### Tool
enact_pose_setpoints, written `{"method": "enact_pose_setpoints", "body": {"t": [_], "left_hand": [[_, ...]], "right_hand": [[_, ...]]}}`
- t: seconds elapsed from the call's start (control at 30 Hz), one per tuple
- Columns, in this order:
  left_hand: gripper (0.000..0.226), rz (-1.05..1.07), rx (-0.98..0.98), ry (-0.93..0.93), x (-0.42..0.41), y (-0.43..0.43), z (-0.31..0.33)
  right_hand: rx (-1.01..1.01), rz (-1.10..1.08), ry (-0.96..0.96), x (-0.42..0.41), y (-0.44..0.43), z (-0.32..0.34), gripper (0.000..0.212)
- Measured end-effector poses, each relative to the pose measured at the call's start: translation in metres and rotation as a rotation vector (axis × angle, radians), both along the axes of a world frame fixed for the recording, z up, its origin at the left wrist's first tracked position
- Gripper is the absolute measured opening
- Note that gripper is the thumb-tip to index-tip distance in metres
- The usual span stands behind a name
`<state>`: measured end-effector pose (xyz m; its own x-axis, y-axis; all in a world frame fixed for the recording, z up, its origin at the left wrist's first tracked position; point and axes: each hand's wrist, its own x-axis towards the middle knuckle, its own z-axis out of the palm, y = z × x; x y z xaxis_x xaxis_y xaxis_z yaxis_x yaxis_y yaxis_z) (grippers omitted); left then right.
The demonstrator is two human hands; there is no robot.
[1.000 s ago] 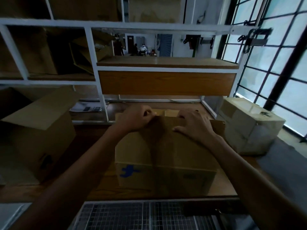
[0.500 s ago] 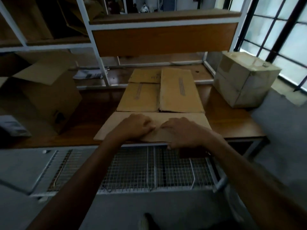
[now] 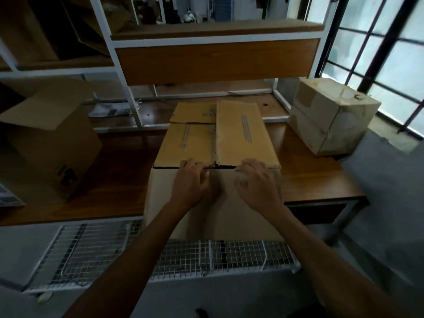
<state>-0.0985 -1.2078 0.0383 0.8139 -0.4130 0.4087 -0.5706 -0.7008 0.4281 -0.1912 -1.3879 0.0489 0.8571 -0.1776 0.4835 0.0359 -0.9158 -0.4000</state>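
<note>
Item: brown corrugated cardboard box (image 3: 218, 138), standing on the dark wooden table (image 3: 321, 180) at its front edge.
Progress: two long top flaps folded down, seam untaped. Closing is judged part done, with sealing left.
Grip: left hand (image 3: 192, 182) and right hand (image 3: 257, 184) curl their fingers over the box's near top edge, grasping it.
Change: half a second ago both palms pressed a front flap lying flat.

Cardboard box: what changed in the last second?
Both hands pulled back toward the person, off the upper edge they held a second ago. Now the left hand and right hand curl at the cardboard box's near top edge, by the dark gap. The open box, taped box and table stayed put.
</note>
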Motion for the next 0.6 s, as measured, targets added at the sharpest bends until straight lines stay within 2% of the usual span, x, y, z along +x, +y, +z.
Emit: {"method": "enact_pose_setpoints", "body": {"t": [0.07,0.13,0.23,0.3,0.37,0.43,0.5,0.57,0.6], "left_hand": [[0.017,0.013,-0.009,0.124,0.023,-0.014,0.014],[0.028,0.020,0.032,0.324,0.046,-0.029,0.023],[0.041,0.027,0.012,0.576,0.073,-0.051,0.030],[0.041,0.048,-0.127,0.728,0.081,-0.064,0.031],[0.033,0.033,-0.301,0.784,0.083,-0.075,0.035],[0.029,-0.016,-0.480,0.772,0.080,-0.088,0.050],[0.034,-0.102,-0.662,0.821,0.073,-0.102,0.075],[0.053,-0.241,-0.718,0.881,0.068,-0.119,0.097],[0.061,-0.290,-0.678,0.851,0.065,-0.129,0.104]], "right_hand": [[-0.086,-0.182,0.047,0.023,-0.012,0.009,0.032],[-0.150,-0.276,0.256,0.045,-0.025,0.012,0.049],[-0.006,-0.243,0.524,0.062,-0.043,0.013,0.071],[0.018,-0.191,0.557,0.064,-0.052,0.012,0.078],[-0.016,-0.151,0.552,0.062,-0.057,0.013,0.085],[0.029,-0.121,0.454,0.062,-0.064,0.014,0.080],[0.204,-0.118,0.219,0.062,-0.073,0.015,0.061],[0.390,-0.167,-0.041,0.059,-0.082,0.017,0.046],[0.449,-0.211,-0.158,0.057,-0.086,0.016,0.043]]}}
